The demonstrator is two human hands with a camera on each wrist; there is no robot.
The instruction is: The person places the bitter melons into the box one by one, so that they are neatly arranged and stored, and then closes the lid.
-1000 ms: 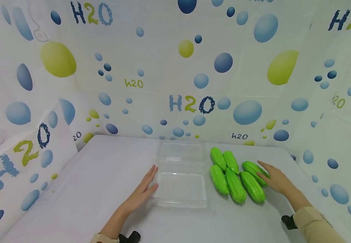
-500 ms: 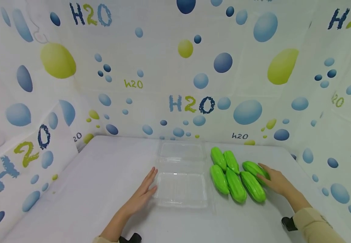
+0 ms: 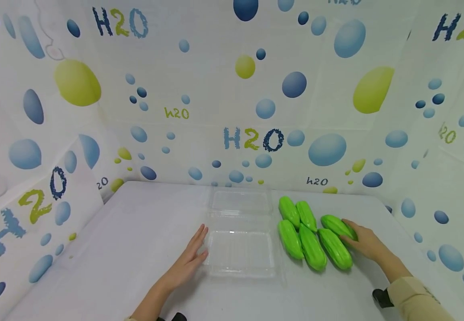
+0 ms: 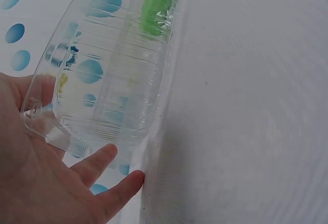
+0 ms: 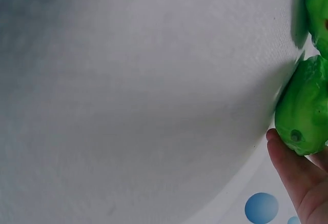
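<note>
My right hand [image 3: 366, 240] holds the near end of a bright green, ridged, cucumber-shaped vegetable [image 3: 334, 224], the rightmost of a group. In the right wrist view its rounded end [image 5: 302, 116] sits between the fingers and thumb. A hinged clear plastic container [image 3: 241, 254] lies spread on the table, its lid half [image 3: 240, 203] folded back to the far side. At the container's left side rests my left hand [image 3: 184, 264], fingers extended. From the left wrist, the clear corner [image 4: 46, 121] overlaps that hand's thumb and palm.
Several more of the green vegetables [image 3: 312, 247] lie bunched between the container and my right hand. A white cloth covers the table [image 3: 135, 236]. Behind and at both sides hangs a white curtain [image 3: 199, 80] printed with coloured drops and letters.
My right hand's fingers have lowered and closed round the end of the rightmost vegetable. The left hand has stayed nearly still beside the container.
</note>
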